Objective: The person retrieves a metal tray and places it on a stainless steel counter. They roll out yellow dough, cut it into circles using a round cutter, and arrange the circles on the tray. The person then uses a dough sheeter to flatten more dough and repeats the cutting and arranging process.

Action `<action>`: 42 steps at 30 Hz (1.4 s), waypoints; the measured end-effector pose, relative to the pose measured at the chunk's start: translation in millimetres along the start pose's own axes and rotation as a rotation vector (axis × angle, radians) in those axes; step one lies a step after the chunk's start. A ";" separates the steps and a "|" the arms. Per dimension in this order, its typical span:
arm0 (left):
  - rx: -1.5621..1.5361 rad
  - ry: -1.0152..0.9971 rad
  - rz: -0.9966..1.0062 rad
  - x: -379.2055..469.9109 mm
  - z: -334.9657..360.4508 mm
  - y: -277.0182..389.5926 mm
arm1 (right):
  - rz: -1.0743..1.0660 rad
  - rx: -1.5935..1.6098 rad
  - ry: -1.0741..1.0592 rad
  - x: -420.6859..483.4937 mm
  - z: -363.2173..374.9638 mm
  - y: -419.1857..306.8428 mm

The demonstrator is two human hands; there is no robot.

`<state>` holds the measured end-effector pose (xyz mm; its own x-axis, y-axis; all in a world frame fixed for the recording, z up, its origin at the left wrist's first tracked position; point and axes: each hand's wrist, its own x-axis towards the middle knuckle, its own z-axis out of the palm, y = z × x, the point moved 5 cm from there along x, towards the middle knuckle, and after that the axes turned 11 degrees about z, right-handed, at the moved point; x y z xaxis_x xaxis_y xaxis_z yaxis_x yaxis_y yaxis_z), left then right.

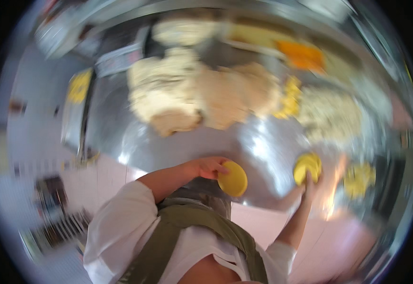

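My left hand (210, 167) pinches the edge of a flat yellow disc (233, 179) close to my apron, at the front edge of a shiny steel table (206, 143). Off to the right, my right hand (312, 183) has its fingers on a small stack of yellow rounds (306, 167) that overlap one another. Blur hides whether this stack is lifted or rests on the steel. Further right lies a cluster of yellow pieces (359, 180). What the yellow rounds are made of cannot be told.
Ahead spread a cream dough-like mass (162, 83), a tan one (226, 96) and a paler heap (329, 112). Yellow pieces (290, 97) sit between the last two. Behind are a scale-like device (118, 61), an orange item (300, 55) and a shallow tray (250, 33).
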<state>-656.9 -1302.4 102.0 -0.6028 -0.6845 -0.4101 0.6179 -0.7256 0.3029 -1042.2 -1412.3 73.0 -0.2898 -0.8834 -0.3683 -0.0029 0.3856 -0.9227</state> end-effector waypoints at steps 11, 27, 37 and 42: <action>-0.171 -0.249 0.779 -334.8 -99.7 65.1 | 0.027 0.414 -0.472 -116.5 116.2 -39.3; -0.292 0.865 1.413 -854.2 -386.4 149.6 | 0.700 -0.214 -1.345 -599.2 910.6 31.7; -0.499 0.974 1.330 -936.6 -491.8 191.0 | 0.482 -0.477 -1.553 -758.9 1327.8 123.0; -0.375 1.001 1.249 -956.0 -531.5 249.0 | -0.559 -0.986 -1.140 -760.6 1364.6 130.3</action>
<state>341.4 -791.1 112.2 0.7868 -0.3738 -0.4912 0.6116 0.3656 0.7016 483.8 -1053.4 76.9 0.7874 -0.5197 -0.3315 -0.5744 -0.4236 -0.7005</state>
